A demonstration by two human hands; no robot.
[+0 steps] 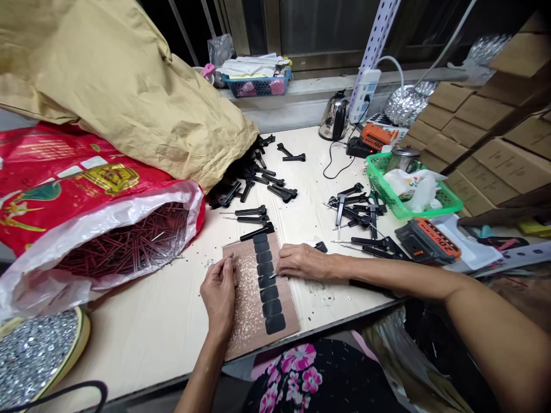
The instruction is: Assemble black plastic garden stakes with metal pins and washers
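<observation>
A brown board (241, 338) lies flat at the table's front edge, with a column of black rounded-square pieces (272, 308) along its right side. My left hand (220, 295) rests at the board's left edge, thumb and fingers pinched together; what they hold, if anything, is hidden. From the right, my right hand (303, 261) reaches over the column, its fingers closed. A tiny shiny bit shows by its fingertips, too small to name. Just beyond the board lie black plastic handles (253, 220) with thin metal rods sticking out leftward.
Left stand a red sack (86, 178) of dark red rods, a tan bag (172, 109) spilling black parts, and a tub (43, 355) of small silvery pieces. Rightward are more black tools (355, 209), a green basket (451, 201), a power-tool battery (428, 241), a kettle (334, 117) and stacked cartons (486, 155).
</observation>
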